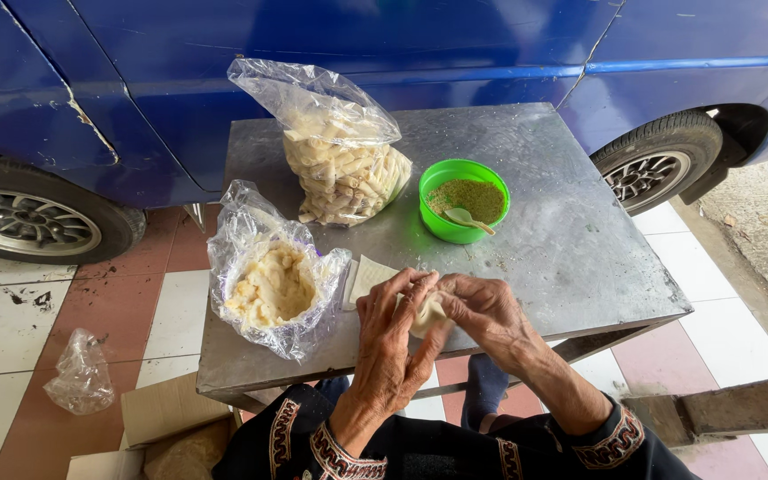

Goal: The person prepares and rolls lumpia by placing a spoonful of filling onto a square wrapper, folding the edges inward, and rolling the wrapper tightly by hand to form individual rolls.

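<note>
Wrapper [428,311] folding, frame centre.
Left hand [390,342] and right hand [486,311] both pinching wrapper; green bowl [462,200] above, open dough bag [268,276] at left.

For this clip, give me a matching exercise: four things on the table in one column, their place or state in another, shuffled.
Things:
1. green bowl
2. tall clear bag of rolls
3. open bag of pale filling
4. wrapper

Places or states:
A. held between left hand and right hand
B. at the table's back, against the blue car
C. holds crumbs and a spoon
D. at the front left of the table

Pairs: 1-C, 2-B, 3-D, 4-A
</note>
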